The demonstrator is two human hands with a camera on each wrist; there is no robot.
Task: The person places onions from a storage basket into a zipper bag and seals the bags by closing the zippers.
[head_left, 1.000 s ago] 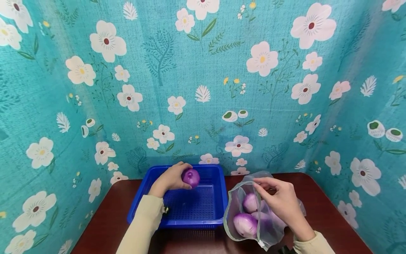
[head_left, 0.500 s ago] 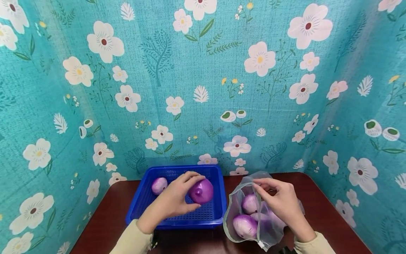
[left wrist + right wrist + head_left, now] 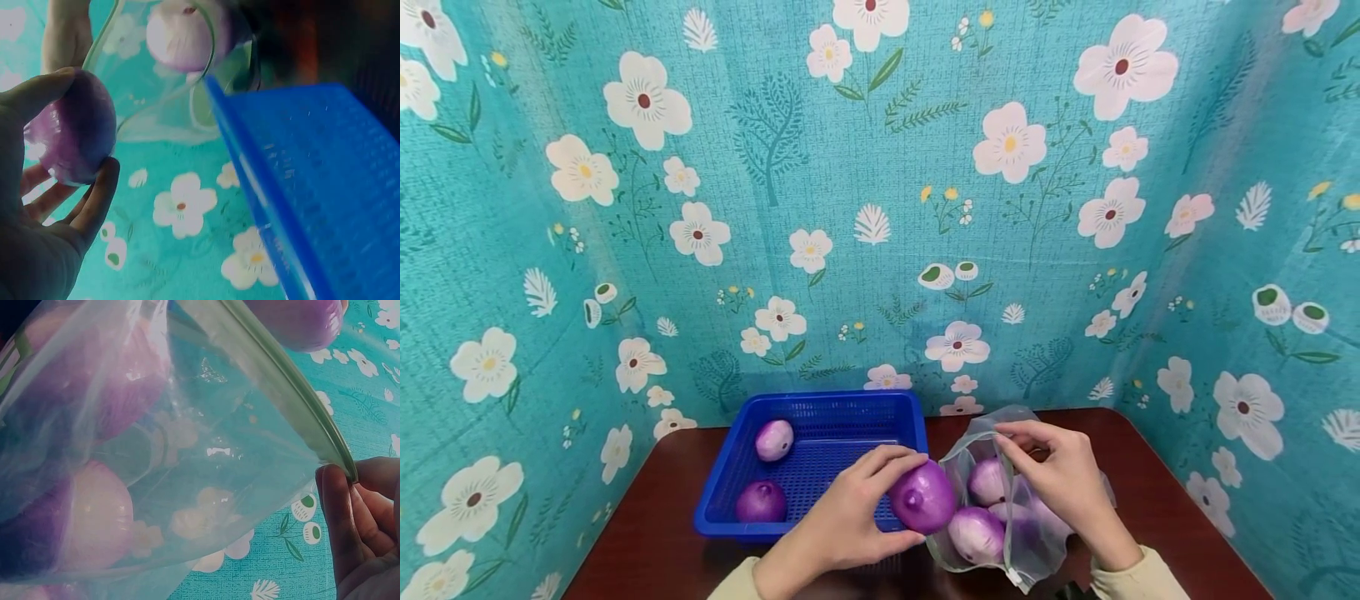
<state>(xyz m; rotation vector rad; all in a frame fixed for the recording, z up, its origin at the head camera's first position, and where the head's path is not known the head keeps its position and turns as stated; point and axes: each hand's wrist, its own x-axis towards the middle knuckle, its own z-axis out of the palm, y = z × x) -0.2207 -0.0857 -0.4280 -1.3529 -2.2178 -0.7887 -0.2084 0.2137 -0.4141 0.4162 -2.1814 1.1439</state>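
Note:
My left hand (image 3: 850,512) grips a purple onion (image 3: 923,497) between thumb and fingers. It hovers at the left side of the open mouth of a clear bag (image 3: 1036,554) with a pale green edge. In the left wrist view, the thumb and fingertips press opposite sides of that onion (image 3: 78,128). With thumb and fingers, my right hand (image 3: 1063,479) pinches the bag's upper edge, and the right wrist view shows this pinch on the green rim (image 3: 306,403). Several onions lie inside the bag, among them a purple-and-white onion (image 3: 976,535) at its mouth.
Left of the bag stands a blue plastic basket (image 3: 718,487). Inside it, a purple-and-white onion (image 3: 774,440) sits toward the back and a dark purple onion (image 3: 762,502) at the front left. Both stand on a dark red-brown table (image 3: 647,508), with a flowered teal cloth (image 3: 850,183) behind.
My left hand has carried the onion from above the basket rightward and toward me, to the bag's mouth. Two onions in the basket have come into sight. My right hand keeps its pinch.

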